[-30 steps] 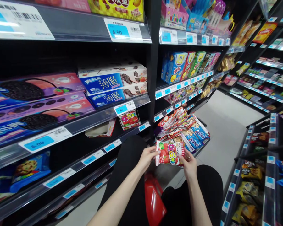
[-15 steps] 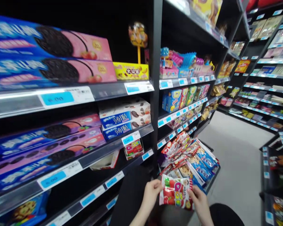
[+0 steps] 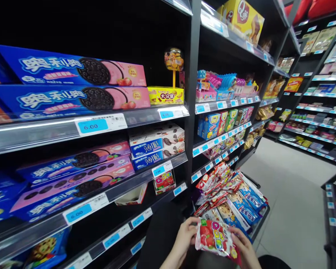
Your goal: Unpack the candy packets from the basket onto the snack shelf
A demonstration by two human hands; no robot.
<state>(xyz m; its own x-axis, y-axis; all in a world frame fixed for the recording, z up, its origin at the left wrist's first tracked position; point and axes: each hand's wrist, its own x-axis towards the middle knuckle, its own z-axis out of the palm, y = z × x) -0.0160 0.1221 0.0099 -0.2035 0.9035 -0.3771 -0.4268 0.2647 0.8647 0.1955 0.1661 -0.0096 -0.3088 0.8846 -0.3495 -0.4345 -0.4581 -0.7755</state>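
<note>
Between my two hands is a small red-and-white bag of gummy candy (image 3: 214,237) with strawberries printed on its front. My left hand (image 3: 185,239) pinches its left edge, and my right hand (image 3: 243,244) grips its right edge, where the wrapper looks creased. Just beyond the bag, a dark cart (image 3: 264,215) carries a heap of packaged snacks (image 3: 242,198), mostly blue and red-striped packets. Left of my hands, on a low shelf, a carton of similar strawberry design (image 3: 164,182) stands beside an open white carton (image 3: 133,196).
Black shelves on the left hold long blue-and-pink cookie boxes (image 3: 84,99), thin white-and-blue cookie boxes (image 3: 156,151) and a yellow box (image 3: 168,97). A shelf post (image 3: 194,74) rises ahead. The grey floor (image 3: 291,179) runs along the right, with another low rack (image 3: 332,209) bordering it.
My view has shifted, so the shelves sit lower and farther right. Both hands still hold the candy bag, which is now tilted more, its right end turned down.
</note>
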